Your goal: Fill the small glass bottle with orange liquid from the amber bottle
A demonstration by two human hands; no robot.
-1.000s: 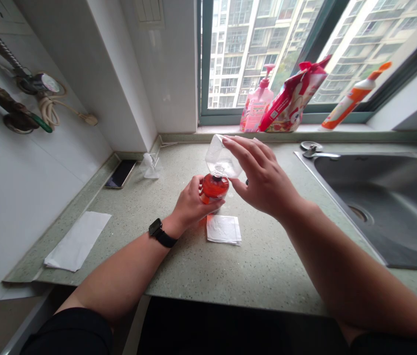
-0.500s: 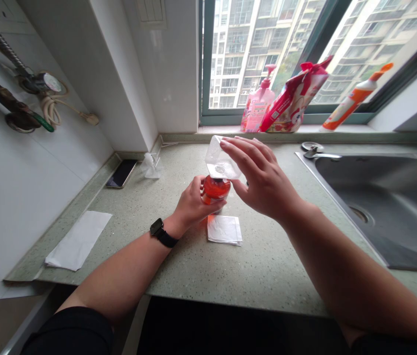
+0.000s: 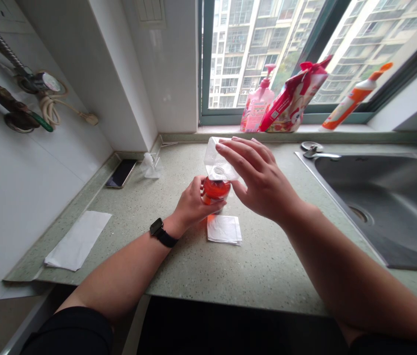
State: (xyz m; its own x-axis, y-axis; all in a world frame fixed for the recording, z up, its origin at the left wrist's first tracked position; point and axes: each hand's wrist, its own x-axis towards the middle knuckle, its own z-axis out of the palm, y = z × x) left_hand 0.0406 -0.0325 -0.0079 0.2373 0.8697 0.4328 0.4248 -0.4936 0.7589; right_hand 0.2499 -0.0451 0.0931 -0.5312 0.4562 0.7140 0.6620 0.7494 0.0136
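Speckled worktop below window. Left hand wrapped round red bottle, behind folded tissue; right hand, half-open, holds clear container over bottle's top. Step seemingly: lining up both; next calls for steadiness.

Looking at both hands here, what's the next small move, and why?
I'd probably raise the clear container slightly with the right hand, while the left hand steadies the red bottle. The container is over the bottle's top and hides it, so whether the two touch or line up can't be told from here.
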